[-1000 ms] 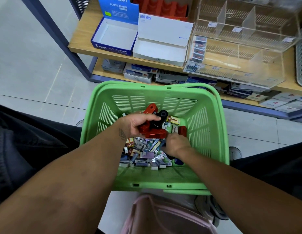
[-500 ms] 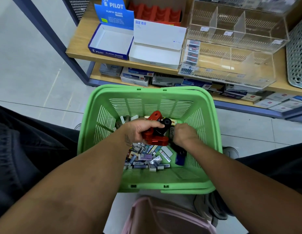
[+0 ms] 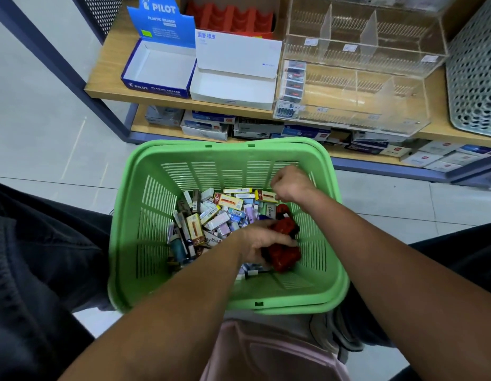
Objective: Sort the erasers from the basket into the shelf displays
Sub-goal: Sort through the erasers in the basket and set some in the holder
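Left hand (image 3: 262,243) clutches a bunch of red plastic erasers (image 3: 284,251) low inside the green slatted plastic basket (image 3: 145,215), apparently gathering one kind; right hand (image 3: 289,182), raised above the mixed boxed erasers (image 3: 225,213), is curled closed, its contents hidden.

We see the basket (image 3: 145,215) at centre, on the floor between the person's knees, erasers (image 3: 219,213) piled in it from the middle toward 9 o'clock. Left hand (image 3: 262,243) sits inside at the basket's 4 o'clock, on a clump of sharpeners (image 3: 285,254). Right hand (image 3: 289,182) is above the pile at 1 o'clock. Shelf (image 3: 107,78) lies at 12 o'clock, behind the basket: on it the Pilot box (image 3: 156,70) at 11, the plain box (image 3: 233,86) just right of it, the divided display case (image 3: 362,78) at 1. Stock boxes (image 3: 205,125) sit on the lower shelf beneath.
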The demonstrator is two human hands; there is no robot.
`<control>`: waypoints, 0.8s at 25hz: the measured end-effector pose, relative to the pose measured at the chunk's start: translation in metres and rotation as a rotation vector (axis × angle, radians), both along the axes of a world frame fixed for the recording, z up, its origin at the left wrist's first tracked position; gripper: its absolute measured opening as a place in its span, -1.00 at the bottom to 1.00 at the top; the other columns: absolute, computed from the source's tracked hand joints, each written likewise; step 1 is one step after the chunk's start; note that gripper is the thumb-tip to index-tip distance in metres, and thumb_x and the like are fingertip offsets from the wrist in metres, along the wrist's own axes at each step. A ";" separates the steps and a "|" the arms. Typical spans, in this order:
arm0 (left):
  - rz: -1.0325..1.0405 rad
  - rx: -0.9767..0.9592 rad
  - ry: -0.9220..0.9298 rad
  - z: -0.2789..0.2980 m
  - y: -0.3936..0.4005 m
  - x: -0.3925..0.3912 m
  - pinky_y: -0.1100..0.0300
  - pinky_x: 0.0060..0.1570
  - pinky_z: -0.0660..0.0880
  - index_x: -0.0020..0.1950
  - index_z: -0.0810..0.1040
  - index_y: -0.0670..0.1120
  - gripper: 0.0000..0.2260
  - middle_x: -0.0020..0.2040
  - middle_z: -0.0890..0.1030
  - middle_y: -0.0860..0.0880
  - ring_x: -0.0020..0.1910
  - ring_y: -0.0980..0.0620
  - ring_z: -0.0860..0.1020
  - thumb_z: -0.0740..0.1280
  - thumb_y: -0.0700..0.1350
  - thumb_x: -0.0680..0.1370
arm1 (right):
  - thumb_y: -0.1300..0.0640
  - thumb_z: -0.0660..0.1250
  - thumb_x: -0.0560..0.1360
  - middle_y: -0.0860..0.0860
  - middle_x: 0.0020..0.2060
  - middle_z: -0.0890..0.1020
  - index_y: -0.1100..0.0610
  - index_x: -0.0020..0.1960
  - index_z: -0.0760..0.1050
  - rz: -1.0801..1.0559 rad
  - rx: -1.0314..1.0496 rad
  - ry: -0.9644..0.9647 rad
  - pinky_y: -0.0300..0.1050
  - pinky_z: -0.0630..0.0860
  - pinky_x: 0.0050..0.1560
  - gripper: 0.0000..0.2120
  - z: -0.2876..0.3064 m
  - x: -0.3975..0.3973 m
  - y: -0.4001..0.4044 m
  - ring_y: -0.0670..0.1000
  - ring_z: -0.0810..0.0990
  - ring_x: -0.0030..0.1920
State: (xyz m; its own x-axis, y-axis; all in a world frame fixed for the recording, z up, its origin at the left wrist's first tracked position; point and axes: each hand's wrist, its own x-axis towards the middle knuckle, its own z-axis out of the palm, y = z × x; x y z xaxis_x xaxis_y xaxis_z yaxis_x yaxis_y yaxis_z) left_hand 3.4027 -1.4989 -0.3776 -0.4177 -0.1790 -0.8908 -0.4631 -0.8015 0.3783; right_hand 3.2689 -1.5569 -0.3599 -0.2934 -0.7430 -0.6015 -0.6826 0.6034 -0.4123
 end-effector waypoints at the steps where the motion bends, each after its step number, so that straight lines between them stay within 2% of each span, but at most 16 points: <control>1: -0.076 0.005 0.011 0.002 -0.001 0.001 -0.27 0.10 0.55 0.47 0.35 -0.01 -0.28 0.31 0.56 -0.08 0.23 -0.15 0.54 0.58 -0.18 0.38 | 0.33 0.28 0.55 0.17 0.00 0.67 0.29 0.06 0.62 -0.004 0.006 -0.014 0.06 0.64 0.08 -0.84 -0.001 0.000 0.001 0.13 0.68 -0.01; 4: -0.183 -0.006 0.004 0.005 -0.005 0.003 -0.27 0.15 0.51 0.45 0.34 0.05 -0.47 0.28 0.42 -0.08 0.19 -0.15 0.42 0.38 -0.24 0.53 | 0.37 0.28 0.53 0.17 0.01 0.67 0.28 0.09 0.62 0.020 0.018 0.008 0.05 0.61 0.13 -0.80 0.001 0.002 0.007 0.14 0.67 0.03; 7: -0.180 -0.036 -0.027 0.004 -0.008 0.007 -0.34 0.07 0.54 0.56 0.25 0.11 -0.32 0.37 0.41 -0.14 0.21 -0.22 0.46 0.22 -0.38 0.51 | 0.38 0.28 0.51 0.17 -0.02 0.68 0.26 0.09 0.63 0.068 0.033 0.026 0.00 0.62 0.07 -0.78 0.002 0.008 0.012 0.15 0.67 0.01; 9: -0.174 -0.084 -0.038 0.006 -0.012 0.009 -0.42 0.04 0.52 0.54 0.29 0.06 -0.32 0.29 0.46 -0.15 0.17 -0.25 0.49 0.15 -0.44 0.49 | 0.35 0.29 0.49 0.16 -0.02 0.68 0.24 0.06 0.64 0.135 0.053 0.090 0.00 0.63 0.03 -0.78 0.002 0.011 0.016 0.14 0.67 -0.04; 11: -0.183 -0.154 -0.051 0.010 -0.022 0.015 -0.40 0.03 0.53 0.47 0.37 -0.01 -0.36 0.15 0.50 -0.11 0.08 -0.19 0.51 0.11 -0.49 0.47 | 0.31 0.32 0.46 0.16 -0.02 0.67 0.22 0.04 0.64 0.231 0.071 0.153 -0.08 0.61 -0.04 -0.80 0.001 0.015 0.019 0.13 0.64 -0.10; 14: -0.221 -0.333 -0.112 0.021 -0.050 0.046 -0.09 -0.13 0.66 0.25 0.57 -0.26 -0.58 0.11 0.62 -0.16 0.03 -0.10 0.60 0.20 -0.51 0.45 | 0.29 0.37 0.47 0.09 -0.01 0.68 0.13 0.03 0.67 0.316 0.044 0.091 -0.17 0.54 -0.03 -0.81 -0.001 0.034 0.021 0.07 0.63 -0.06; 16: -0.336 -0.524 -0.216 0.027 -0.073 0.074 0.14 -0.28 0.63 0.06 0.65 -0.30 -0.79 -0.04 0.68 -0.21 -0.18 -0.05 0.64 0.32 -0.45 0.47 | 0.28 0.42 0.47 -0.01 0.00 0.70 0.06 0.02 0.69 0.395 0.034 -0.081 -0.18 0.57 0.07 -0.80 -0.003 0.053 0.028 -0.02 0.65 -0.01; 18: -0.528 -0.726 -0.378 0.031 -0.090 0.103 0.14 -0.31 0.59 -0.01 0.67 -0.27 -0.87 -0.10 0.69 -0.23 -0.25 -0.07 0.63 0.39 -0.34 0.47 | 0.26 0.44 0.48 -0.05 0.07 0.68 0.02 0.10 0.67 0.604 0.002 -0.215 -0.15 0.57 0.17 -0.76 -0.008 0.075 0.038 -0.06 0.64 0.05; 20: -0.707 -0.824 -0.490 0.032 -0.091 0.120 0.09 -0.14 0.61 0.03 0.66 -0.24 -0.83 -0.03 0.69 -0.21 -0.12 -0.11 0.65 0.43 -0.25 0.46 | 0.19 0.44 0.47 -0.06 0.23 0.57 -0.08 0.32 0.52 0.949 -0.104 -0.133 -0.07 0.51 0.23 -0.55 -0.019 0.095 0.053 -0.03 0.52 0.19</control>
